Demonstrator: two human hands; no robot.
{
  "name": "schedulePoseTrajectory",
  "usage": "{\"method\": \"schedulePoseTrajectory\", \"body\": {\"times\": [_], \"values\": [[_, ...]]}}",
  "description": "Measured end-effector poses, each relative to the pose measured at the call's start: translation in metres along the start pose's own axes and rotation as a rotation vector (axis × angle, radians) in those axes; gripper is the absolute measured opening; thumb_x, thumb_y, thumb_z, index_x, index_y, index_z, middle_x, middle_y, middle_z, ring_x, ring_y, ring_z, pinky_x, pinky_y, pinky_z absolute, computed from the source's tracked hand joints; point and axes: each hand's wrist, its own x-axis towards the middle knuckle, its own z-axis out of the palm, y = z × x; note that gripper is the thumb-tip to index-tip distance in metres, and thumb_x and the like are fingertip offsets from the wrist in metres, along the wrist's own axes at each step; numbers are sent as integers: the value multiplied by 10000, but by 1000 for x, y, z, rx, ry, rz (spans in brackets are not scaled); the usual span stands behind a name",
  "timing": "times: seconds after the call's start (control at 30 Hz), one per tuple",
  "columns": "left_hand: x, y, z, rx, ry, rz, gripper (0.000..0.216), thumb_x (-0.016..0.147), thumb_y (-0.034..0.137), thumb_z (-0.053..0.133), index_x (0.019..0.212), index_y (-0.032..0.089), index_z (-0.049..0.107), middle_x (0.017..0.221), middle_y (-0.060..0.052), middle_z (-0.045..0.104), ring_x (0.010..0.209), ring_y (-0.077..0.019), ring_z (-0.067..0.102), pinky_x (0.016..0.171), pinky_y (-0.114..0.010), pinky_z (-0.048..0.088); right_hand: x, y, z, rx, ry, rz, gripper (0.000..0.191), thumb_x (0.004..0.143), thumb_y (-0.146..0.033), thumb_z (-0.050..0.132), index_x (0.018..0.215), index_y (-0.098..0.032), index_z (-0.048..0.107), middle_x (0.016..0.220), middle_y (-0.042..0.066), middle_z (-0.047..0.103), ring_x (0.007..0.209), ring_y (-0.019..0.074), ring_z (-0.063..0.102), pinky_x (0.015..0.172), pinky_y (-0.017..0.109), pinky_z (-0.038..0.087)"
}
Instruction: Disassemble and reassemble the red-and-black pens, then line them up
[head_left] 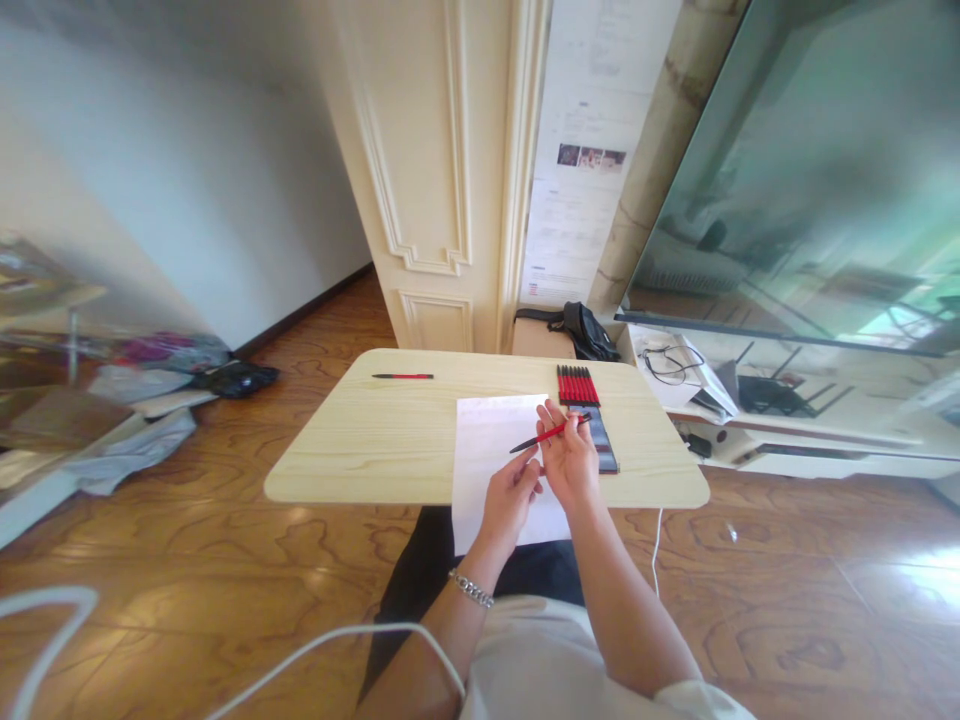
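My right hand [571, 462] is closed on a red pen [546, 436], which it holds slanted above a white sheet of paper [491, 440] on a pale wooden table [375, 440]. My left hand [511, 497], with a bracelet at the wrist, rests beside it with fingers curled against the paper's lower part. A row of several red pens [577, 385] lies just beyond my right hand on a dark strip [604, 445]. One more red pen [403, 376] lies alone at the table's far left.
A cream panelled door [435, 180] stands behind the table. A black bag [589, 330] sits by it. To the right are a large screen [810, 170] and a white shelf with cables and a router [772, 395]. Clothes lie on the floor [157, 370] at left.
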Motion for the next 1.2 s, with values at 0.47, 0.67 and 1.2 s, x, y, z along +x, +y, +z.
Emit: {"method": "schedulePoseTrajectory", "body": {"times": [0.47, 0.67, 1.2], "values": [[13, 4, -13, -79, 149, 9, 346, 715, 460, 713, 816, 135, 650, 694, -22, 635, 635, -108, 579, 626, -233, 469, -41, -9, -52, -1052, -197, 82, 275, 767, -382, 647, 946, -185, 715, 822, 48, 706, 738, 177, 620, 667, 291, 469], [19, 9, -2, 82, 72, 35, 356, 764, 457, 659, 896, 126, 660, 762, -68, 685, 641, -136, 621, 626, -266, 509, -35, -33, -54, -1254, -274, 69, 251, 792, -365, 603, 943, -202, 720, 796, 31, 711, 691, 164, 625, 638, 275, 468], [20, 7, -27, 311, -7, 83, 316, 813, 390, 620, 1027, 161, 663, 800, -54, 689, 736, -156, 624, 680, -258, 488, 177, -84, -147, -1896, 286, 91, 191, 721, -252, 638, 832, -154, 758, 846, 124, 727, 860, 232, 661, 732, 261, 450]]}}
